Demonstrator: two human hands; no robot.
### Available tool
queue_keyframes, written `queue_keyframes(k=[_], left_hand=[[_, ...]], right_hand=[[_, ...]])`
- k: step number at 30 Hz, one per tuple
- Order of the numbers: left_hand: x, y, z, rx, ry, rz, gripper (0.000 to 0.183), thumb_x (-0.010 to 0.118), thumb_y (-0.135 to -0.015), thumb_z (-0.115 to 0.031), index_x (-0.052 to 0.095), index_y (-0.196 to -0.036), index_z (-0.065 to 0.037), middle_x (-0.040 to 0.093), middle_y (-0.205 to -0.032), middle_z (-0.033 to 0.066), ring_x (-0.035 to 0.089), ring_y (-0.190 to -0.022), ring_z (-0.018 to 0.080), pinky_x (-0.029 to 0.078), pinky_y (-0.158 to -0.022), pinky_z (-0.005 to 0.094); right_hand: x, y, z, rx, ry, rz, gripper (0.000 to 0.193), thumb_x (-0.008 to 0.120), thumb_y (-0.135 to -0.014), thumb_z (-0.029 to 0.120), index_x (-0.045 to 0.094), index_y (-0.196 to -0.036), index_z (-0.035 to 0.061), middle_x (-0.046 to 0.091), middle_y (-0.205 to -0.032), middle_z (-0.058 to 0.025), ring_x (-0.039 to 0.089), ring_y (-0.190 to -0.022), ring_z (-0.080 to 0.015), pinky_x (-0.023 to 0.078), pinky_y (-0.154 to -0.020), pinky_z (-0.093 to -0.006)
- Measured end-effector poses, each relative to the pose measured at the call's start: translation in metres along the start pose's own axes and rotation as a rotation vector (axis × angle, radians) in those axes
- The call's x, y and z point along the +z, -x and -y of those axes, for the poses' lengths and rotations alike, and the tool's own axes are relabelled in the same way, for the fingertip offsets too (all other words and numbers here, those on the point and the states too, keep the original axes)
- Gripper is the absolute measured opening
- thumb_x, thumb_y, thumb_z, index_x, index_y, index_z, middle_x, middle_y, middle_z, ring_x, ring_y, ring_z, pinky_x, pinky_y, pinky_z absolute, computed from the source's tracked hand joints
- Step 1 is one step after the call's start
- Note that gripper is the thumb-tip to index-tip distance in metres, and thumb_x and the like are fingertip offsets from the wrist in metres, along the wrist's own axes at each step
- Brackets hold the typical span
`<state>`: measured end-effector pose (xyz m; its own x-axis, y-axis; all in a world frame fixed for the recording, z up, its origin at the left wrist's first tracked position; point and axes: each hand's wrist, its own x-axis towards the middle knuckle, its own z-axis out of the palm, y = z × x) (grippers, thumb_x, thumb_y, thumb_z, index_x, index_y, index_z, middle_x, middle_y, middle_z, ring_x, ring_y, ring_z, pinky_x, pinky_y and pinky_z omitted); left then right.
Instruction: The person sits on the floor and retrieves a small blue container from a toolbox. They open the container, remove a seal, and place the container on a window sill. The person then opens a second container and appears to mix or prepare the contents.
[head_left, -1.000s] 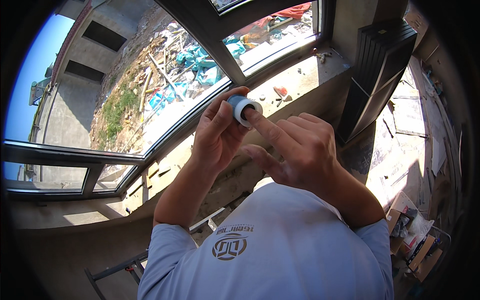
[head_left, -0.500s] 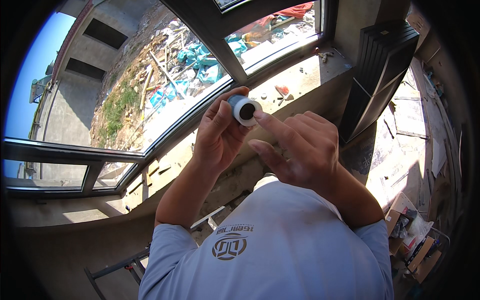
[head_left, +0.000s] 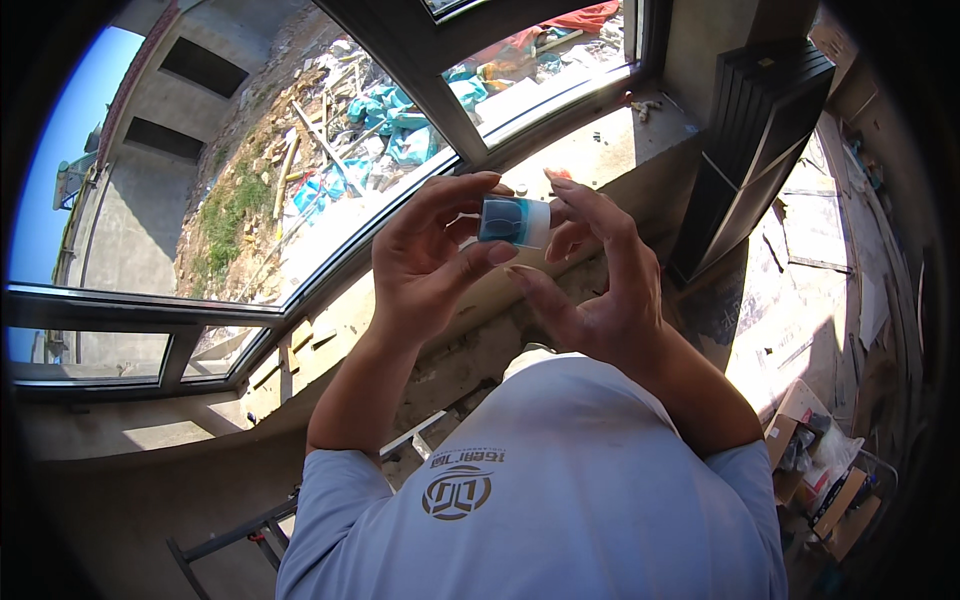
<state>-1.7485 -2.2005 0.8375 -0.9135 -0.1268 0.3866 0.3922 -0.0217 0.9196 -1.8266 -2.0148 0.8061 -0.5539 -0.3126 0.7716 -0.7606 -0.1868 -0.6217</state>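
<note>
Held up in front of the window is a small cylinder (head_left: 508,221), with a dark blue-teal body and a white band at its right end; its exact kind I cannot make out. My left hand (head_left: 425,245) grips it from the left, thumb below and fingers behind and above. On the other side, my right hand (head_left: 605,270) has its fingers apart and bent near the white end. Whether a right fingertip touches that end is hard to tell. The right thumb stays below, away from the cylinder.
Beyond my hands, a dark window frame (head_left: 458,130) borders rubble outside. Below it runs a sunlit concrete sill (head_left: 610,145) with small debris. Tied dark panels (head_left: 745,150) stand at right. Cardboard boxes (head_left: 845,505) lie lower right, a metal frame (head_left: 225,535) lower left.
The cylinder has turned from showing its white ring and dark centre to showing its side. My right index finger has moved off the ring, and the right fingers have spread.
</note>
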Motion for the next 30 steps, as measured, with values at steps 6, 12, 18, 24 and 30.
queue_keyframes(k=[6, 12, 18, 24, 30], left_hand=[[0.0, -0.006, -0.005, 0.158, -0.181, 0.117, 0.056, 0.087, -0.082, 0.004, 0.065, -0.134, 0.0, 0.063, -0.13, 0.0139, 0.064, -0.123, 0.0236, 0.056, -0.103, 0.0368], [0.009, -0.003, -0.004, 0.213, -0.266, 0.119, 0.055, 0.09, -0.077, 0.003, 0.069, -0.128, 0.0, 0.065, -0.128, 0.014, 0.064, -0.12, 0.0229, 0.053, -0.103, 0.038], [0.009, -0.004, -0.005, 0.243, -0.3, 0.123, 0.063, 0.09, -0.076, 0.004, 0.065, -0.134, 0.0, 0.069, -0.125, 0.0129, 0.067, -0.117, 0.023, 0.053, -0.102, 0.038], [0.011, -0.004, -0.003, 0.233, -0.29, 0.123, 0.067, 0.089, -0.077, 0.004, 0.063, -0.139, 0.001, 0.071, -0.12, 0.0118, 0.068, -0.115, 0.022, 0.053, -0.103, 0.0379], [0.01, -0.004, -0.001, 0.226, -0.282, 0.136, 0.068, 0.088, -0.079, 0.004, 0.061, -0.141, 0.001, 0.071, -0.121, 0.0118, 0.069, -0.115, 0.0219, 0.053, -0.104, 0.0388]], right_hand=[[0.0, -0.001, -0.007, -0.051, 0.007, 0.049, 0.055, 0.085, -0.084, 0.007, 0.058, -0.132, 0.0064, 0.07, -0.117, -0.0161, 0.073, -0.099, -0.0296, 0.061, -0.079, -0.0375], [-0.001, 0.002, -0.007, 0.008, -0.118, 0.088, 0.058, 0.086, -0.08, 0.001, 0.058, -0.131, 0.006, 0.069, -0.125, -0.0177, 0.072, -0.113, -0.0349, 0.06, -0.091, -0.0401], [-0.001, 0.003, -0.008, 0.007, -0.146, 0.096, 0.059, 0.086, -0.08, 0.001, 0.057, -0.131, 0.0053, 0.069, -0.127, -0.0169, 0.071, -0.115, -0.0334, 0.059, -0.09, -0.0382], [-0.001, 0.005, -0.011, 0.024, -0.158, 0.106, 0.059, 0.087, -0.08, 0.002, 0.057, -0.131, 0.0059, 0.069, -0.128, -0.0169, 0.071, -0.115, -0.0322, 0.059, -0.089, -0.0376], [-0.001, 0.007, -0.014, 0.021, -0.154, 0.108, 0.059, 0.087, -0.08, 0.002, 0.058, -0.131, 0.0053, 0.069, -0.127, -0.0178, 0.072, -0.113, -0.0317, 0.059, -0.088, -0.0378]])
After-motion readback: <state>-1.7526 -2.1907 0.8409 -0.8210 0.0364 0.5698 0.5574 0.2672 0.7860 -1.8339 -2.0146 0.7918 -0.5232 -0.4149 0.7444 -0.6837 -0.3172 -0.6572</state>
